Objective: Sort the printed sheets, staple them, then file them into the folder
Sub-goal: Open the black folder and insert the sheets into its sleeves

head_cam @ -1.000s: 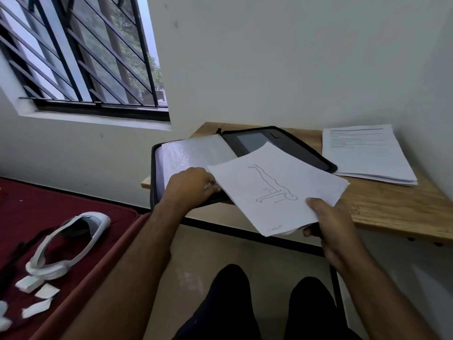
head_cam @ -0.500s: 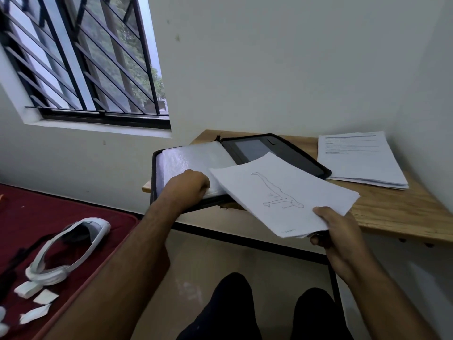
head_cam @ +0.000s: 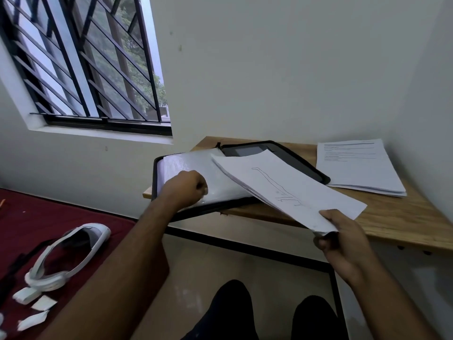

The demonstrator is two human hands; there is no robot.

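Observation:
A black zip folder (head_cam: 304, 165) lies open on the wooden table (head_cam: 402, 217), its clear plastic sleeves (head_cam: 196, 163) showing on the left half. My left hand (head_cam: 186, 187) rests curled on the near edge of the sleeves; whether its fingers pinch a sleeve is hidden. My right hand (head_cam: 343, 239) pinches the near corner of a bundle of printed sheets (head_cam: 282, 185), top page bearing a line drawing, held tilted above the folder's middle. A second pile of printed sheets (head_cam: 358, 168) lies on the table at the right.
The table stands in a corner, walls behind and to the right. On a dark red surface (head_cam: 36, 229) at the left lie a white headset (head_cam: 71, 253) and small white scraps (head_cam: 36, 307). My knees (head_cam: 269, 312) are below the table edge. A barred window (head_cam: 85, 57) is upper left.
My right hand has tilted the held sheets and drawn them slightly right. My left hand slid a little along the sleeves and curled tighter. The view shifted upward.

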